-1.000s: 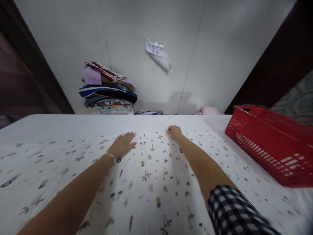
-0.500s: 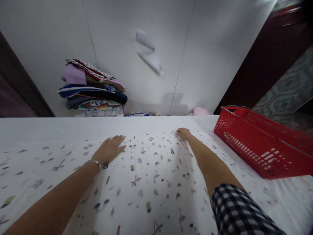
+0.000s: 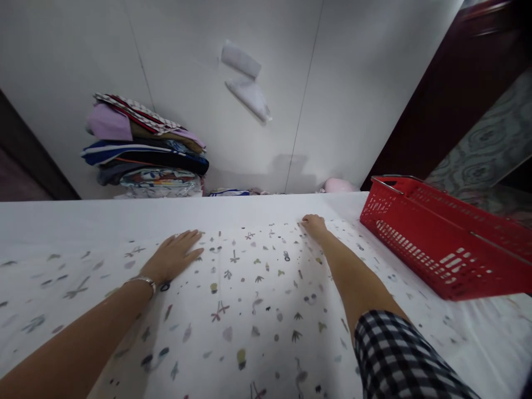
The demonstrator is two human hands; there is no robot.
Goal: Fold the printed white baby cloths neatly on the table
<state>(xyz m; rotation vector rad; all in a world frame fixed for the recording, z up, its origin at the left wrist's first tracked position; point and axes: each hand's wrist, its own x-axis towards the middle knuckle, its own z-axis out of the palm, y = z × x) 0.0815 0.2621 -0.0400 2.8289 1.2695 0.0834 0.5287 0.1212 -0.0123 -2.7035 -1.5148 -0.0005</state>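
A white cloth with small printed plants and shapes lies spread over a white surface. My left hand, with a bracelet at its wrist, rests flat on the cloth near its far edge, fingers stretched out. Further right, my right hand is at that same far edge. Its fingers are curled together and appear to pinch the cloth's border; the fingertips are partly hidden.
A red plastic basket stands on the cloth at the right. Behind the surface's far edge rises a stack of folded clothes on the left. A pink object shows beyond that edge. The pale wall stands behind.
The view has shifted a little, moving most things slightly left in the picture. My right hand has slid slightly right along the cloth's edge. The left hand stays flat on the cloth.
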